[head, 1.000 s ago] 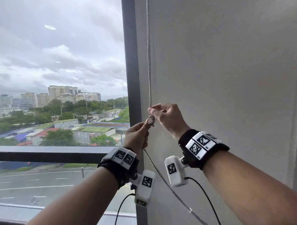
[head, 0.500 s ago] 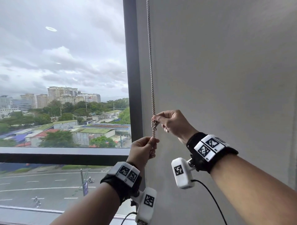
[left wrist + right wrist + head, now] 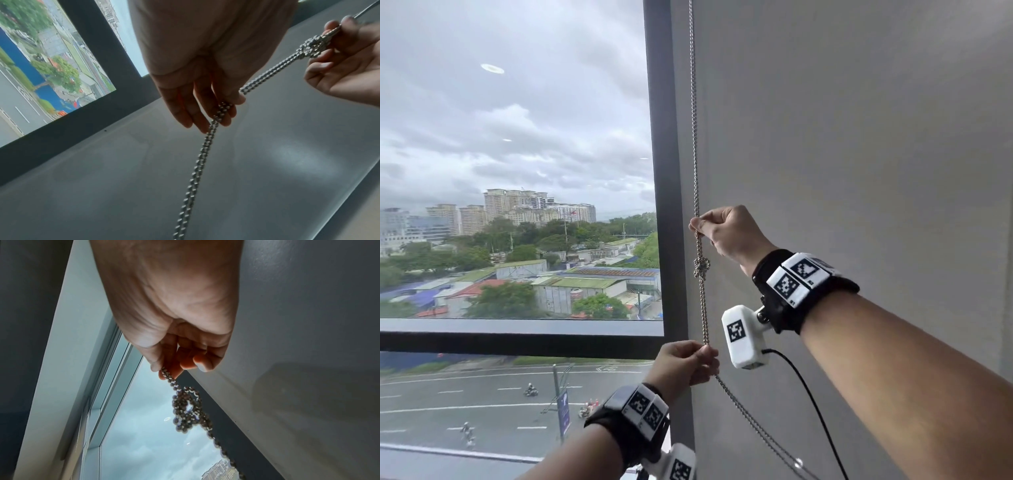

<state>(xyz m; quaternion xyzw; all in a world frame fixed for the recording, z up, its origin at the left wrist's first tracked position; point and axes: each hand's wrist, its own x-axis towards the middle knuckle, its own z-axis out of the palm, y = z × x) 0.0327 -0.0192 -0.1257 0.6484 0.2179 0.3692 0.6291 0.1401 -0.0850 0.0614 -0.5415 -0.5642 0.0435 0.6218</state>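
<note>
A silver bead chain [image 3: 694, 137] hangs doubled along the left edge of a grey roller blind [image 3: 859, 171]. A knot [image 3: 701, 266] sits in the chain between my hands. My right hand [image 3: 700, 228] pinches the chain just above the knot. My left hand [image 3: 707, 353] grips both strands well below the knot. In the left wrist view the chain [image 3: 197, 162] runs out from my left hand [image 3: 223, 112] and the knot [image 3: 311, 47] lies by my right hand [image 3: 337, 30]. The right wrist view has the knot [image 3: 186, 408] dangling below my right hand [image 3: 165, 371].
A dark window frame [image 3: 662, 171] stands just left of the chain. The window [image 3: 517, 171] looks out on buildings and a road far below. Under my left hand the chain [image 3: 756, 421] trails down to the right across the blind.
My hands have moved apart: the left slid down the chain and the right rose a little. The knot, held at my right fingertips before, now hangs free between them.
</note>
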